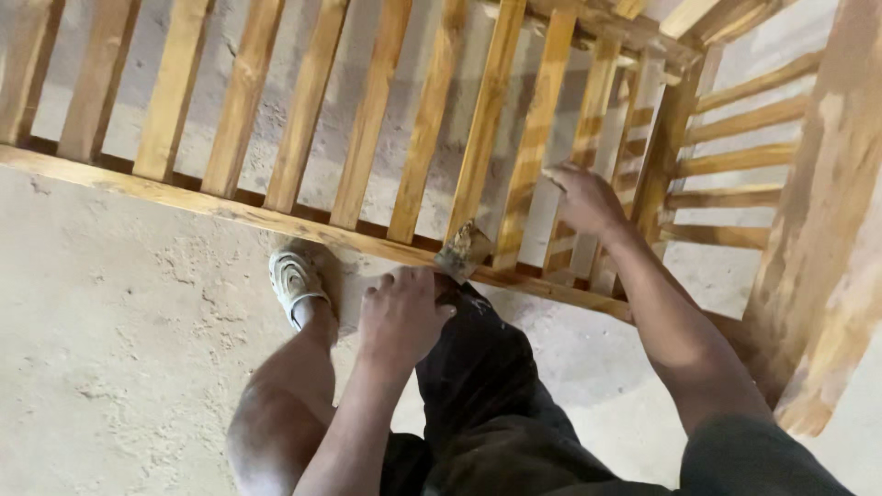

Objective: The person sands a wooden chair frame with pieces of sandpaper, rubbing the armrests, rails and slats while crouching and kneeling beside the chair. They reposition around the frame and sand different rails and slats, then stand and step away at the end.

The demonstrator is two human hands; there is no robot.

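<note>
Left hand [401, 312], maybe sandpaper [464, 248], rail edge [230, 211]

Worn brush [464, 248] against slatted wooden frame [276, 220]

1. Dusty, cracked concrete floor [119, 312], pale grey.
2. Standing on it: slatted wooden frame [276, 219], bottom rail against the ground.
3. Also planted there: foot in a light sandal [294, 280], just beside that rail.

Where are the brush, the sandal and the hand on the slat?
brush [464, 246], head view, on its bristles against the rail.
sandal [292, 280], head view, on its top straps.
right hand [583, 197], head view, on the back of the hand gripping a slat.
</note>
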